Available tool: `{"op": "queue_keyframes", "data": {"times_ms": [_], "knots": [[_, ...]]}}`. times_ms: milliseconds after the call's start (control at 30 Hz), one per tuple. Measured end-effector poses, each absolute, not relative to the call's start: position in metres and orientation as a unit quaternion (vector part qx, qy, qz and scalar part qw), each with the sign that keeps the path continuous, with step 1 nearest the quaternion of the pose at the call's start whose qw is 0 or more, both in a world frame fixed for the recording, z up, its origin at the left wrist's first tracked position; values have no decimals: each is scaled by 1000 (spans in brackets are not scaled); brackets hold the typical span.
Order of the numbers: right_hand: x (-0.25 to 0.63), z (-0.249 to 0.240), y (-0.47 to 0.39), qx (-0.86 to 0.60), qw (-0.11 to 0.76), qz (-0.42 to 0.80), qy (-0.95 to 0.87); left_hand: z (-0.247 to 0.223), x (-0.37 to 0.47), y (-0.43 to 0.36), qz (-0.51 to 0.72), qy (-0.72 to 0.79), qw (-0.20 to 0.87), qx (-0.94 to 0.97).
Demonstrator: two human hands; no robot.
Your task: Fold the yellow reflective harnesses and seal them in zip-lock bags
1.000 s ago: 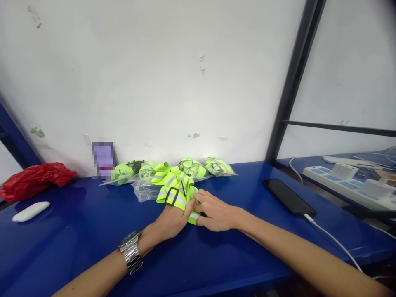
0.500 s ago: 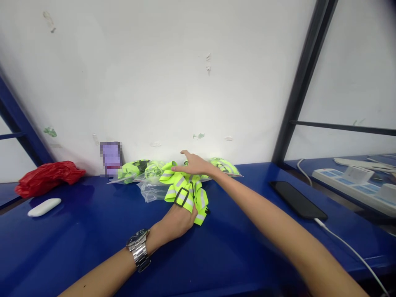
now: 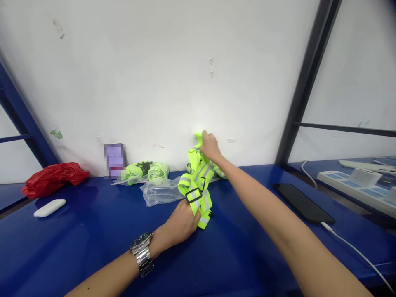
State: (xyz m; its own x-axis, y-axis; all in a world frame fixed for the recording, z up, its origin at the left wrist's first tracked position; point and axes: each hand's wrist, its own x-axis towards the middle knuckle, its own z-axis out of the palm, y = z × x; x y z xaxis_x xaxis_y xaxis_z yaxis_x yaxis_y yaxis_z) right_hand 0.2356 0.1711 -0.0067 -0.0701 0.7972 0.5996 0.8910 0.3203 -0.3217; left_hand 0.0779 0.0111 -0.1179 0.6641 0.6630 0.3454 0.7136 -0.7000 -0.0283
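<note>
A bundle of yellow-green reflective straps [image 3: 202, 171] with black buckles stretches upright between my two hands. Wrapped round its lower end is my left hand [image 3: 183, 222], low over the blue table [image 3: 102, 235], with a metal watch on the wrist. My right hand [image 3: 210, 146] grips the top of the straps in front of the white wall. A clear plastic bag [image 3: 159, 193] lies just left of the straps. Further left are bagged yellow-green straps [image 3: 145, 171], and another bagged bundle [image 3: 219, 171] is partly hidden behind the held straps and my right arm.
A red plastic bag [image 3: 55, 179], a white case [image 3: 50, 208] and a blurred purple item [image 3: 115, 161] are at the left. On the right are a black phone [image 3: 303, 203] with a white cable and a white power strip [image 3: 355, 187]. A dark post [image 3: 305, 90] rises behind.
My right hand has closed on the straps and pulled their upper part up and to the right. My left hand keeps its hold below. The view has shifted slightly.
</note>
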Motion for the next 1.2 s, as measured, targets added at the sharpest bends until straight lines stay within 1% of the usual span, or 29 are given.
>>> {"op": "queue_keyframes", "data": {"times_ms": [67, 133, 267, 333, 367, 433, 467, 533, 600, 633, 733, 867, 967, 1067, 1200], "knots": [[252, -4, 177, -603, 368, -84, -703, -117, 79, 12, -182, -393, 29, -901], [260, -5, 179, -612, 359, -90, -699, -117, 79, 12, -190, -393, 7, -900], [250, -9, 164, -597, 308, -83, -736, -113, 81, 8, -165, -401, 15, -901], [241, -11, 145, -586, 306, -103, -743, -112, 81, 6, -129, -403, 34, -905], [237, -13, 132, -577, 319, -128, -741, -112, 81, 6, -113, -404, 42, -907], [234, -21, 99, -490, 366, -202, -765, -114, 81, 6, -101, -407, 46, -907], [234, -27, 80, -425, 366, -204, -803, -116, 80, 7, -109, -406, 41, -906], [237, -44, 42, -314, 325, -180, -874, -120, 79, 8, -145, -391, 23, -909], [242, -63, 7, -261, 260, -148, -918, -122, 78, 8, -181, -363, 9, -914], [245, -72, -6, -255, 233, -135, -929, -123, 78, 7, -191, -354, 3, -916], [253, -91, -25, -275, 187, -97, -938, -122, 81, 4, -194, -371, -10, -908], [262, -103, -17, -315, 155, -67, -934, -124, 86, 3, -177, -466, 23, -866], [267, -107, -10, -328, 144, -68, -931, -128, 88, 5, -175, -523, 43, -833], [270, -110, -8, -316, 152, -88, -932, -124, 85, 2, -175, -501, 34, -847], [269, -113, -6, -294, 175, -118, -932, -111, 71, -12, -163, -415, -4, -895]]}}
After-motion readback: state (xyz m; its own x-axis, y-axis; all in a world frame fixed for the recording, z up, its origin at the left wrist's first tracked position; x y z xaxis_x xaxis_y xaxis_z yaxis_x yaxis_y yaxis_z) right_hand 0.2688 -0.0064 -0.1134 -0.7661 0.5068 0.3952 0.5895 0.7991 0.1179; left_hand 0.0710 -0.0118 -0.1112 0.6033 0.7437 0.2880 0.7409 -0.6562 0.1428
